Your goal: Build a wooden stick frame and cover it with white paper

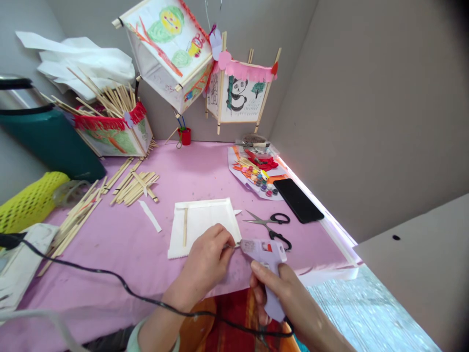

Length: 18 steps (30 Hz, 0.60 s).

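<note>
My right hand (276, 288) is wrapped round the handle of a lilac hot glue gun (258, 248). Its nozzle points left, at the near right corner of a white paper panel (205, 227) that lies flat on the table. My left hand (210, 252) rests over the panel's near edge, fingers pinched together close to the nozzle. What those fingertips hold is hidden. One thin wooden stick (185, 227) lies on the panel's left part. A pair of scissors (269, 225) with black handles lies slightly open to the right of the panel.
A black phone (298, 199) lies at the right edge. Stick bundles (135, 188) and a paper strip (150, 215) lie left. A teal bottle (47, 139) stands behind them. Drawn paper lanterns (242, 95) hang at the back. The black cord (120, 283) crosses in front.
</note>
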Tool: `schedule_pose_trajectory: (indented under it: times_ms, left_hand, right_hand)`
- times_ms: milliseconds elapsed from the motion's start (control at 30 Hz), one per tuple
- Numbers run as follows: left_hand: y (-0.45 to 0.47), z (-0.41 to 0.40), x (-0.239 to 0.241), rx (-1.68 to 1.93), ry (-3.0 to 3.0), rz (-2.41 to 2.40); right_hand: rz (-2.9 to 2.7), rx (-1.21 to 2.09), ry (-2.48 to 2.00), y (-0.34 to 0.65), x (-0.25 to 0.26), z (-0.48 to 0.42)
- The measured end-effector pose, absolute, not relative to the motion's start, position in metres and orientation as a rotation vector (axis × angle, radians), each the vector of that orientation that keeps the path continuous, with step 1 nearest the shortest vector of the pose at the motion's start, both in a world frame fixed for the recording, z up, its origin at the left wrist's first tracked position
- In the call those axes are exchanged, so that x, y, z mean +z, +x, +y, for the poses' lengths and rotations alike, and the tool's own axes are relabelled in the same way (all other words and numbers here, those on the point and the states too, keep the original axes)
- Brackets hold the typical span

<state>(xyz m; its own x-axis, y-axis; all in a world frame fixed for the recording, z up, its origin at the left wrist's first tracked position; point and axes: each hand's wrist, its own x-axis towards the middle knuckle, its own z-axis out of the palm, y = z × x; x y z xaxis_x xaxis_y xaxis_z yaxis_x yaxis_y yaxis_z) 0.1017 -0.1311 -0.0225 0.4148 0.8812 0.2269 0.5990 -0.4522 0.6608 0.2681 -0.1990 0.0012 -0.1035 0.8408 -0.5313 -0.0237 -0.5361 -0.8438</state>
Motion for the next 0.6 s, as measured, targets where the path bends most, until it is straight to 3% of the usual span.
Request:
schedule_pose_trajectory:
  times_ms: [600]
  left_hand:
    - [0.1029,-0.1317,-0.0200,0.782,2.205,1.263]
  right_hand:
    - [-0.914,1.662,-1.522,0.2695,0.0019,-0.2036]
